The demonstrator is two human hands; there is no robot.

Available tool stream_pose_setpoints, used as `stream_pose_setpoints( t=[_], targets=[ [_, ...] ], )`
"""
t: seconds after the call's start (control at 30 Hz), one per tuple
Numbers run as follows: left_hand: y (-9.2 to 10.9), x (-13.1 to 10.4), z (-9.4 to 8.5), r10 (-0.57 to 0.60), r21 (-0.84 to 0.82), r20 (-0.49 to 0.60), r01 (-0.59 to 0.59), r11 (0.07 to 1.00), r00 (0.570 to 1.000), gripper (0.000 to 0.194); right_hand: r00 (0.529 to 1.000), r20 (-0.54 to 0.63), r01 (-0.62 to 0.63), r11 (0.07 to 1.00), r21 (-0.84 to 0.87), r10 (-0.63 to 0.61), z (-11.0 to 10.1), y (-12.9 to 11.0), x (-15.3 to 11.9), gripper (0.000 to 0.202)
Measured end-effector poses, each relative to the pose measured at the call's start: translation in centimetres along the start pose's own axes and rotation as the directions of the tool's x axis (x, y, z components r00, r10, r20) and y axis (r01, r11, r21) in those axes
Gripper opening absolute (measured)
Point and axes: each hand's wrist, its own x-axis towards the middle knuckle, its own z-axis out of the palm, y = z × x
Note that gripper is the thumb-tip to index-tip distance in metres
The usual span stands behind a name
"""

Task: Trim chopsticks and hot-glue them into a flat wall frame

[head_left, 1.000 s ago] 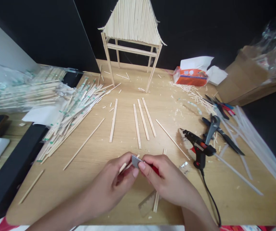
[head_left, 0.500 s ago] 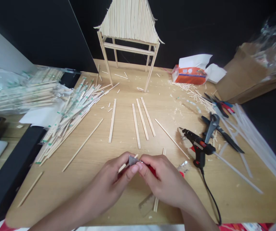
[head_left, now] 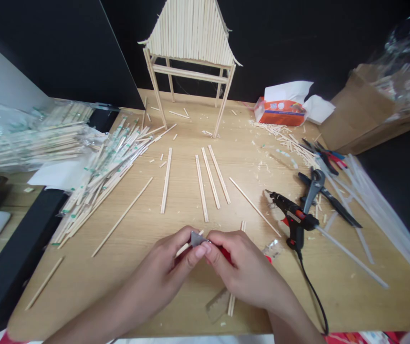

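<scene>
My left hand is closed around a short wooden stick. Its thumb presses the broad grey blade of a red-handled knife that lies across the stick. Fingers of my right hand wrap the red handle, which is mostly hidden, and the fingertips of both hands meet at the blade. Under my right wrist lie a glued-looking pair of sticks and a clear ruler, both partly covered. Ahead of my hands are several joined stick strips and a single stick.
A stick-built house model stands at the back. Left lie bagged wooden sticks. On the right are a black glue gun with its cord, pliers, clear glue sticks, a tissue pack and a cardboard box.
Both hands, the stick and the knife hold nearly the same pose. The whole view has shifted very slightly; nothing on the table has visibly moved.
</scene>
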Motion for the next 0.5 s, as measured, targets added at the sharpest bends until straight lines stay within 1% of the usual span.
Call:
stream_pose_setpoints(
  t=[0.27, 0.5],
  targets=[
    [-0.53, -0.14, 0.12, 0.018, 0.032, -0.01, -0.017, 0.999, 1.0, 0.021, 1.0, 0.007, -0.016, 0.999, 0.05, 0.016, 0.22, 0.06, 0.08, 0.03],
    [-0.9, 0.03, 0.29, 0.036, 0.016, -0.103, -0.034, 0.999, 0.994, 0.024, 0.999, -0.047, -0.014, 0.994, 0.108, 0.019, 0.29, -0.55, 0.06, 0.027]
  ],
)
